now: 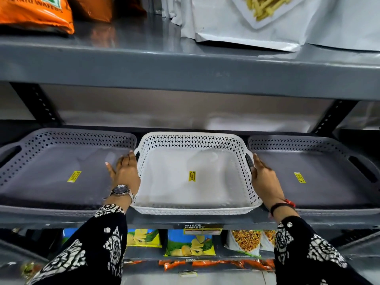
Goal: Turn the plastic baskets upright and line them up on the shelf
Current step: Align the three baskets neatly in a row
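Three shallow perforated plastic baskets stand upright side by side on the grey metal shelf (156,222). The white basket (193,210) is in the middle, with a grey basket (51,140) to its left and another grey basket (308,142) to its right. Each has a yellow price sticker on its floor. My left hand (125,171) lies flat against the white basket's left wall by its handle slot, fingers extended. My right hand (264,177) presses flat against its right wall the same way. Neither hand is curled around anything.
The upper shelf (185,64) hangs low over the baskets and carries an orange wafer bag (37,15) and white snack pouches (257,23). Slotted uprights (39,103) stand at the back corners. Below, snack packets (191,243) fill the lower shelves.
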